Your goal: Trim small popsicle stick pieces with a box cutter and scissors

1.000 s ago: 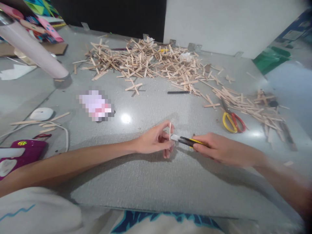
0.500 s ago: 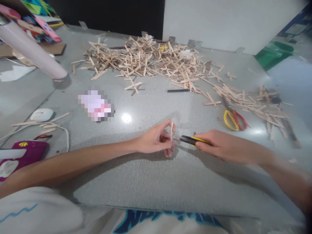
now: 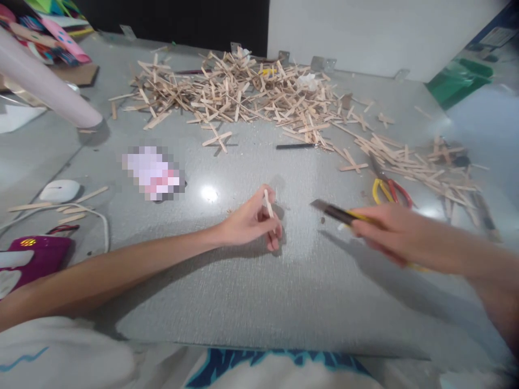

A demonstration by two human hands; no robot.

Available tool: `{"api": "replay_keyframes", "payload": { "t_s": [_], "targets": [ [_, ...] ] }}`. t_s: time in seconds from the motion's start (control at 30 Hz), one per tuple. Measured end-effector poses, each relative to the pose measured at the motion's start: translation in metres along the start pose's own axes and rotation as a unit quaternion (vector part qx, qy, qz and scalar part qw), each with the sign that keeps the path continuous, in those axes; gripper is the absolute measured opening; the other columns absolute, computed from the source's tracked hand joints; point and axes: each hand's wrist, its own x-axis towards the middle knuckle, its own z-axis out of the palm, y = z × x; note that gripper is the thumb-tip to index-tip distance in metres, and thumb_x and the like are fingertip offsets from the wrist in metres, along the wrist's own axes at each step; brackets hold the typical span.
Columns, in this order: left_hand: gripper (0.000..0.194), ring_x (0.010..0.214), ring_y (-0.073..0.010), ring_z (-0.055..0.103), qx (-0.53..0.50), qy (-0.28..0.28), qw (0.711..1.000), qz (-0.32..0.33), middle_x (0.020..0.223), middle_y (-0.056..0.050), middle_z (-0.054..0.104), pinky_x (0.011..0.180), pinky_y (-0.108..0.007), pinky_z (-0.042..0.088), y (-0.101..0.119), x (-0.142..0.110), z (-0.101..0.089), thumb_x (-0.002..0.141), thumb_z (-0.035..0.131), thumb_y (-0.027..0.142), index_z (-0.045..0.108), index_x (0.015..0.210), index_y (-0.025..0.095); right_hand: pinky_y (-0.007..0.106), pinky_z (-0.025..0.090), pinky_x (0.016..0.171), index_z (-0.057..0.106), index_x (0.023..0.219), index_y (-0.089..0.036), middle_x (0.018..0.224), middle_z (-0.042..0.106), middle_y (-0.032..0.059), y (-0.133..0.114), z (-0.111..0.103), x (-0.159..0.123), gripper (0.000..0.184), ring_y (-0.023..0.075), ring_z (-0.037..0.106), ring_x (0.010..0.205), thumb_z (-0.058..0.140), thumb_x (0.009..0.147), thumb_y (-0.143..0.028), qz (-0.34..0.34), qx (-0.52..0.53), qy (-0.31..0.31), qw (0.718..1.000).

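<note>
Between the thumb and fingers of my left hand point(image 3: 253, 221) a thin wooden craft stick point(image 3: 269, 205) is pinched, tilted slightly. My right hand point(image 3: 399, 232) is wrapped round a yellow and black utility knife point(image 3: 340, 214). Its blade is out and points left, apart from the stick. Both hands are over the middle of the grey table point(image 3: 259, 302). Scissors point(image 3: 389, 190) with a yellow and a red handle lie just beyond my right hand, partly hidden by it.
A large heap of craft sticks point(image 3: 227, 97) spreads along the back, with more sticks point(image 3: 413, 162) at the right. A black strip point(image 3: 295, 146) lies before the heap. On the left are a white mouse point(image 3: 60, 190), a cable, a purple device point(image 3: 38, 262) and a pale cylinder point(image 3: 52, 81).
My right hand has drawn the utility knife away to the right, off the stick. My left hand has shifted a little left and up, and the stick has tilted.
</note>
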Motion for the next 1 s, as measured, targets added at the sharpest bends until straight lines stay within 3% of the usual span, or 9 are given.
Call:
{"api": "replay_keyframes", "payload": {
  "t_s": [0.13, 0.27, 0.4, 0.63, 0.77, 1.0],
  "targets": [
    [0.036, 0.081, -0.0211, 0.084, 0.01, -0.011, 1.0, -0.001, 0.101, -0.007, 0.081, 0.067, -0.032, 0.071, 0.001, 0.002, 0.004, 0.113, 0.065, 0.039, 0.032, 0.12, 0.027, 0.034, 0.042, 0.054, 0.051, 0.074, -0.026, 0.053, 0.059, 0.0013, 0.015, -0.013, -0.019, 0.057, 0.0143, 0.053, 0.046, 0.037, 0.116, -0.062, 0.025, 0.012, 0.11, 0.994],
    [0.032, 0.081, -0.0223, 0.085, 0.007, 0.026, 1.0, 0.011, 0.104, -0.01, 0.082, 0.065, -0.031, 0.07, -0.003, 0.003, 0.007, 0.113, 0.066, 0.044, 0.042, 0.118, 0.023, 0.033, 0.042, 0.057, 0.055, 0.089, -0.025, 0.062, 0.061, -0.0012, 0.016, 0.002, -0.008, 0.051, 0.0154, 0.056, 0.053, 0.043, 0.114, -0.068, 0.002, 0.039, 0.102, 0.994],
    [0.038, 0.077, -0.0228, 0.086, -0.009, 0.061, 0.998, 0.014, 0.104, -0.012, 0.083, 0.061, -0.029, 0.068, -0.01, 0.004, 0.007, 0.108, 0.073, 0.049, 0.048, 0.11, 0.021, 0.031, 0.039, 0.057, 0.063, 0.106, -0.023, 0.067, 0.062, -0.0032, 0.011, 0.02, 0.011, 0.048, 0.0162, 0.055, 0.056, 0.051, 0.11, -0.07, -0.065, 0.009, 0.119, 0.991],
    [0.043, 0.074, -0.0231, 0.085, -0.026, 0.112, 0.993, 0.013, 0.096, -0.011, 0.083, 0.055, -0.027, 0.067, -0.01, 0.005, 0.007, 0.101, 0.082, 0.052, 0.058, 0.103, 0.017, 0.031, 0.041, 0.061, 0.065, 0.103, -0.023, 0.067, 0.063, -0.002, 0.0, 0.034, 0.022, 0.043, 0.0175, 0.057, 0.06, 0.047, 0.115, -0.059, -0.113, 0.011, 0.114, 0.987],
    [0.041, 0.068, -0.0207, 0.083, -0.027, 0.12, 0.992, -0.001, 0.09, -0.006, 0.081, 0.052, -0.025, 0.065, -0.007, 0.004, 0.009, 0.101, 0.082, 0.049, 0.063, 0.115, 0.016, 0.031, 0.041, 0.065, 0.063, 0.097, -0.023, 0.074, 0.066, -0.0005, 0.001, 0.039, 0.026, 0.042, 0.0174, 0.059, 0.066, 0.048, 0.115, -0.057, -0.132, -0.01, 0.135, 0.982],
    [0.06, 0.072, -0.0223, 0.084, -0.043, 0.113, 0.993, -0.007, 0.095, -0.007, 0.083, 0.058, -0.027, 0.068, -0.005, 0.003, 0.01, 0.099, 0.086, 0.044, 0.052, 0.141, 0.02, 0.032, 0.04, 0.066, 0.067, 0.099, -0.023, 0.081, 0.072, 0.001, 0.001, 0.04, 0.027, 0.041, 0.0184, 0.062, 0.069, 0.049, 0.114, -0.057, -0.128, -0.012, 0.139, 0.982]
  ]
}}
